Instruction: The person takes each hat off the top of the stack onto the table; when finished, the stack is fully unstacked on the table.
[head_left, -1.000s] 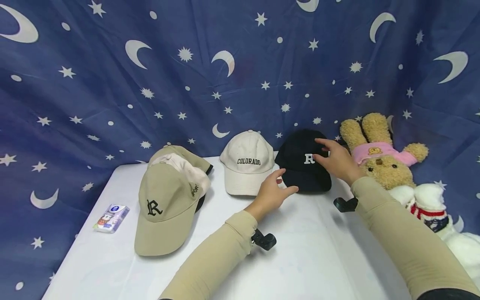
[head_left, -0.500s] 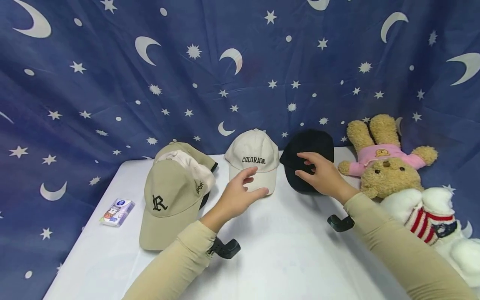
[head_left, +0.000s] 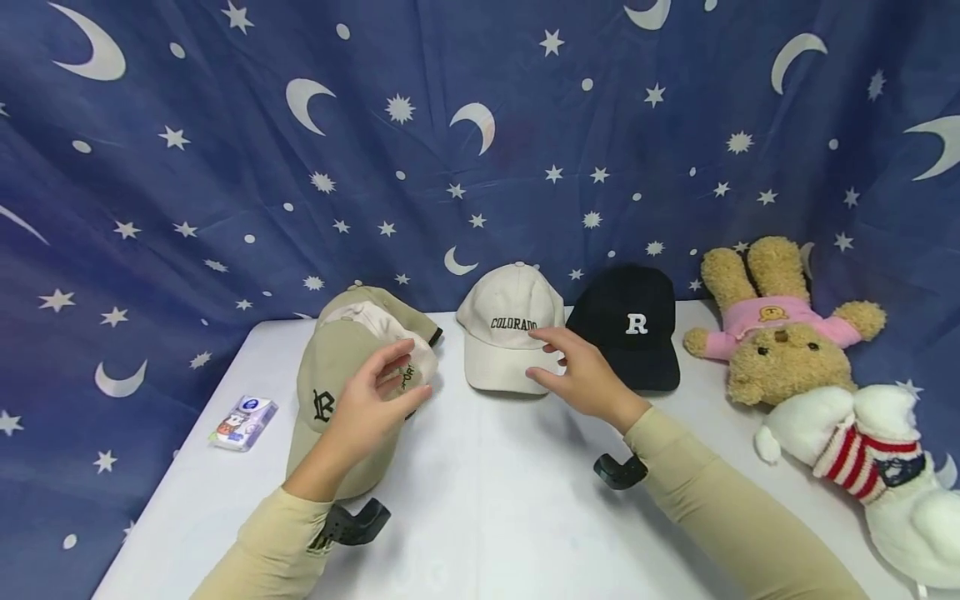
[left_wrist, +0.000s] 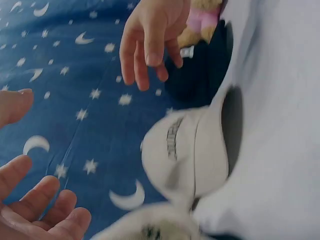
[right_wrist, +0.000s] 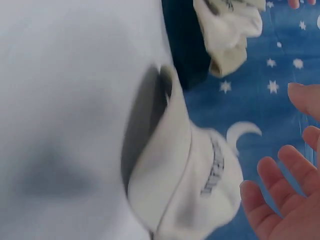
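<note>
My left hand hovers in front of a stack of caps on the left, with nothing in its grasp. In that stack, a tan cap with a black R lies over a white cap and another tan cap. The left hand hides part of the front cap. A cream baseball cap lettered COLORADO sits at the middle back, and my right hand is raised before its right side, fingers parted and holding nothing. Right of it rests a black cap with a white R.
A purple-white packet lies left of the stack. On the right are a teddy bear in a pink top, lying upside down, and a white plush toy in a striped sweater. A starry blue curtain hangs behind the white table.
Both hands have moved left: the right away from the black cap, the left from near the COLORADO cap to the stack. The black cap's R is uncovered again. The view has shifted slightly.
</note>
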